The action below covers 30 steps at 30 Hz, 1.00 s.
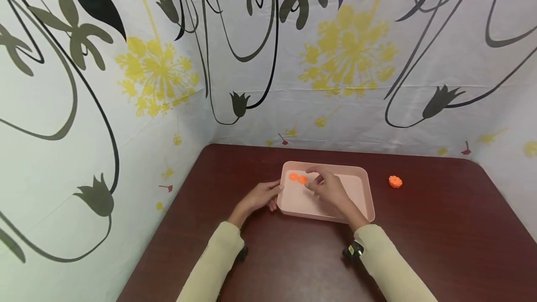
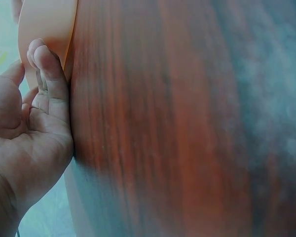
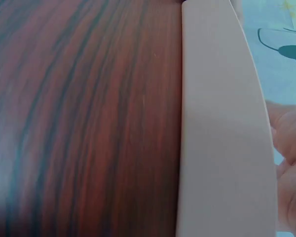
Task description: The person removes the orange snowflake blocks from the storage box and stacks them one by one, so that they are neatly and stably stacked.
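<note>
A pale pink rectangular tray lies on the table. In its far left part sit small bright orange pieces, side by side and seemingly touching; their exact kind is too small to tell. My left hand grips the tray's left edge, thumb by the rim and fingers against the outer side, as the left wrist view also shows. Over the tray, my right hand holds its thumb and forefinger apart just right of the orange pieces, with nothing visible between them. The tray wall hides most of that hand in the right wrist view.
An orange flower-shaped piece, scalloped at its edge, lies on the dark red-brown table to the right of the tray. Behind and to the left hangs a white cloth printed with flowers and stems.
</note>
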Each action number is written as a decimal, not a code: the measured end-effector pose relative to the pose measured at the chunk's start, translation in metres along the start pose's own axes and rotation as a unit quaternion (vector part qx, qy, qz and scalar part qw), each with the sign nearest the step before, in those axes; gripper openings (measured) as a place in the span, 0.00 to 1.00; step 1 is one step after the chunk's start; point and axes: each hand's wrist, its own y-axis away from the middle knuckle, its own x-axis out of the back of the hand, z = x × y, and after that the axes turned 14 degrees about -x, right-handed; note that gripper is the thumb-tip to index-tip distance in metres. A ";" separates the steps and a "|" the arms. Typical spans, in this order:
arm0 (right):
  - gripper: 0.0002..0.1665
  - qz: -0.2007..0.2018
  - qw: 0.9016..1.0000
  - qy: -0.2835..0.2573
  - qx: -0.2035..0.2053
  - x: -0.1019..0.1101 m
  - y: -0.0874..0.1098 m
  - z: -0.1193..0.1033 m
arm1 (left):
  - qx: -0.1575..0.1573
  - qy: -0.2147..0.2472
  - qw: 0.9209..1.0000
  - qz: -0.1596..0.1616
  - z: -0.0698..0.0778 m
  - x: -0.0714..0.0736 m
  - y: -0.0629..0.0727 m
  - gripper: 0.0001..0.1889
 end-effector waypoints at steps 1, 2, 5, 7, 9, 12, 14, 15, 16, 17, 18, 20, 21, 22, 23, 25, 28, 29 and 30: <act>0.27 0.001 1.000 -0.001 0.004 -0.002 -0.001 0.000 | 0.001 0.001 1.000 0.000 0.000 0.000 0.000 0.29; 0.27 0.001 1.000 -0.002 0.008 -0.003 -0.001 0.001 | 0.001 0.002 1.000 -0.001 0.001 0.000 0.000 0.29; 0.28 0.006 1.000 0.010 0.020 -0.008 -0.003 0.002 | 0.005 0.006 1.000 -0.003 0.002 0.000 0.000 0.29; 0.29 0.009 1.000 0.022 0.012 -0.012 -0.004 0.001 | 0.005 0.009 1.000 -0.004 0.003 0.000 0.001 0.28; 0.30 0.009 0.999 0.039 0.000 -0.014 -0.005 0.000 | 0.003 0.011 1.000 -0.005 0.003 0.001 0.001 0.28; 0.31 0.017 0.997 0.070 -0.029 -0.018 -0.005 -0.003 | 0.000 0.014 1.000 -0.007 0.003 0.002 0.001 0.28; 0.30 0.023 0.994 0.095 -0.044 -0.021 -0.007 -0.003 | -0.001 0.015 1.000 -0.009 0.003 0.002 0.001 0.28; 0.29 0.028 0.993 0.104 -0.051 -0.023 -0.007 -0.003 | -0.003 0.016 1.000 -0.009 0.002 0.002 0.001 0.28; 0.29 0.033 0.992 0.112 -0.057 -0.023 -0.008 -0.003 | -0.005 0.017 1.000 -0.010 0.003 0.002 0.001 0.28; 0.28 0.037 0.990 0.119 -0.064 -0.024 -0.010 -0.002 | -0.006 0.018 1.000 -0.010 0.003 0.002 0.001 0.28; 0.28 0.041 0.989 0.124 -0.069 -0.025 -0.011 -0.001 | -0.006 0.019 1.000 -0.011 0.003 0.001 0.001 0.28; 0.27 0.045 0.987 0.132 -0.080 -0.026 -0.014 0.000 | -0.006 0.021 1.000 -0.009 0.003 0.001 0.000 0.28; 0.27 0.047 0.987 0.133 -0.084 -0.026 -0.015 0.000 | -0.005 0.022 1.000 -0.008 0.003 0.001 0.000 0.28; 0.27 0.047 0.986 0.132 -0.088 -0.026 -0.016 0.001 | -0.003 0.022 1.000 -0.007 0.004 0.000 0.000 0.28; 0.27 0.046 0.986 0.132 -0.093 -0.027 -0.017 0.001 | -0.001 0.021 1.000 -0.006 0.003 0.000 0.000 0.28; 0.27 0.047 0.986 0.130 -0.096 -0.026 -0.018 0.000 | 0.001 0.022 1.000 -0.004 0.002 0.000 0.000 0.29; 0.25 0.050 0.986 0.128 -0.093 -0.026 -0.018 -0.001 | 0.004 0.021 1.000 -0.003 0.002 0.000 -0.001 0.28; 0.24 0.051 0.986 0.130 -0.090 -0.026 -0.019 -0.001 | 0.004 0.020 1.000 -0.003 0.001 0.000 -0.001 0.28; 0.23 0.052 0.986 0.132 -0.087 -0.026 -0.019 -0.001 | 0.006 0.019 1.000 -0.003 0.002 0.000 -0.001 0.29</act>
